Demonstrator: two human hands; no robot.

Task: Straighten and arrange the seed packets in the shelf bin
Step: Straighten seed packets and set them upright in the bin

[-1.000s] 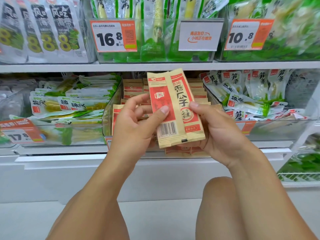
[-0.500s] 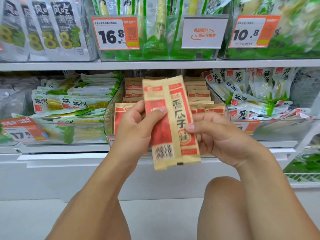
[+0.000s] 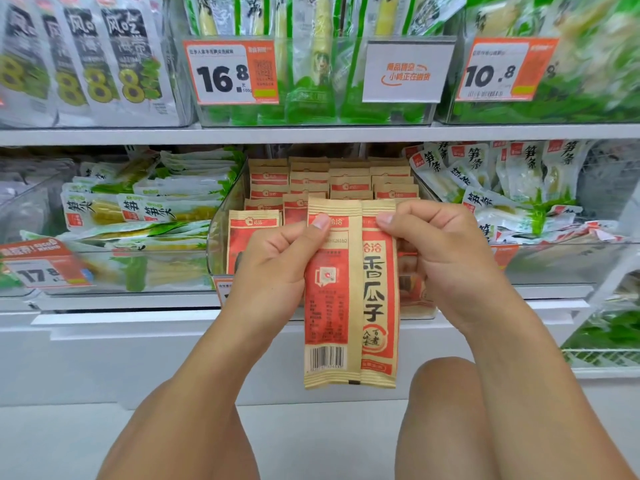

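Left hand (image 3: 277,268) and right hand (image 3: 446,258) pinch two upright sunflower seed packets (image 3: 349,306) together, clear bin (image 3: 221,233) at 12 o'clock

Counts, head view:
- hands: 2, left hand (image 3: 277,268) and right hand (image 3: 446,258), both pinching the held packets.
- held packets (image 3: 349,306): 2, side by side at frame centre, one back-out with barcode, one front-out.
- clear bin (image 3: 216,237) mid-frame: 1. Seed packets in bin (image 3: 329,178): roughly four columns showing, rows overlap, exact total can't be read.
- orange price tags: 3, 16.8 tag (image 3: 231,72) top centre, 10.8 tag (image 3: 502,71) upper right, 17.8 tag (image 3: 41,265) left.
- white sign (image 3: 408,72): 1.
- grey "8" bags (image 3: 86,57), upper left: at least 4.
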